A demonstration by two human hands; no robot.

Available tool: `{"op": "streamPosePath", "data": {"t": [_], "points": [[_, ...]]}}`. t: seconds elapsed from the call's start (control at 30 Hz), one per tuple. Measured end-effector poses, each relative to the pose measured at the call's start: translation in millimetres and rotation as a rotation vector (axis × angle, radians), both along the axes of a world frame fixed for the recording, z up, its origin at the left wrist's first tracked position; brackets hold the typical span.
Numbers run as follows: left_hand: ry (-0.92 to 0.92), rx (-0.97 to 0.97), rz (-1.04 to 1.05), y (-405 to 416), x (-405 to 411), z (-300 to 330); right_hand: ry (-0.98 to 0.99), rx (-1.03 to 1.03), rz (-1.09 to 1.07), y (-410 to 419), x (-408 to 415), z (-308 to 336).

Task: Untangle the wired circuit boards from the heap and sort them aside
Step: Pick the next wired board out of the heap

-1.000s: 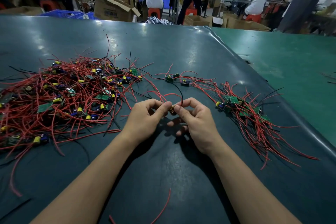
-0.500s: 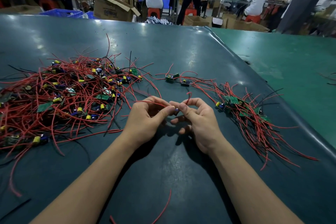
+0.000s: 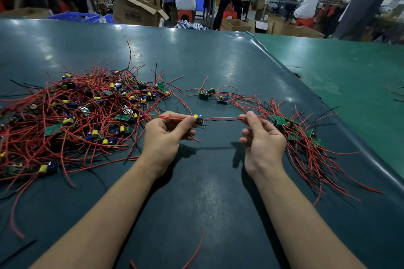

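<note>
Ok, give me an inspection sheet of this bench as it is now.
Surface: dark green mat, glossy.
Job's things: tangled heap on the left; sorted pile on the right; two loose boards between them.
Clutter: stray red wire near the front.
Grips: left hand pinches a small board; right hand pinches its wires.
Cables: those wires look stretched straight between the hands.
Surroundings: cardboard box, seated workers behind.

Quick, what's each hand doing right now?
Left hand: pinches a small circuit board.
Right hand: pinches that board's wires, pulled straight.
</note>
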State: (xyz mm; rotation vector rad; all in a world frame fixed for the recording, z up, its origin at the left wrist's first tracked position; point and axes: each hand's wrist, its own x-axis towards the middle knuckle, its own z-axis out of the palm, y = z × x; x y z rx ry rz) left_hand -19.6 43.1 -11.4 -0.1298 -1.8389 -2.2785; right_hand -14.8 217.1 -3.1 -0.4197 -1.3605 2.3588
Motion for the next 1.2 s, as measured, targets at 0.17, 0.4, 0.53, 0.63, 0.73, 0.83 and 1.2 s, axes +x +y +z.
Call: {"op": "streamPosePath", "data": {"t": [0.17, 0.4, 0.53, 0.63, 0.73, 0.83, 1.2], "points": [[-0.019, 0.072, 0.061, -3.1, -3.5, -1.5, -0.082, -0.114, 0.020, 8.9, -1.5, 3.8], [0.066, -0.108, -0.088, 2.0, 6.4, 1.2, -0.077, 0.233, 0.751, -19.8, 15.6, -0.1], [0.076, -0.120, -0.102, 0.2, 6.5, 1.0, -0.062, 0.216, 0.726, -20.3, 15.1, 0.3], [0.060, -0.134, -0.138, 0.8, 6.6, 1.5, -0.051, 0.215, 0.693, -18.8, 14.1, -1.7], [0.033, -0.151, -0.142, 1.0, 7.4, 1.6, -0.027, 0.205, 0.641, -18.3, 13.2, -1.4], [0.015, -0.142, -0.145, -1.0, 5.6, 2.1, -0.003, 0.211, 0.604, -19.1, 13.8, -2.0], [-0.117, 0.147, 0.073, -4.0, -3.7, 3.1, 0.081, 0.239, 0.271, -19.6, 10.0, -1.1]]}}
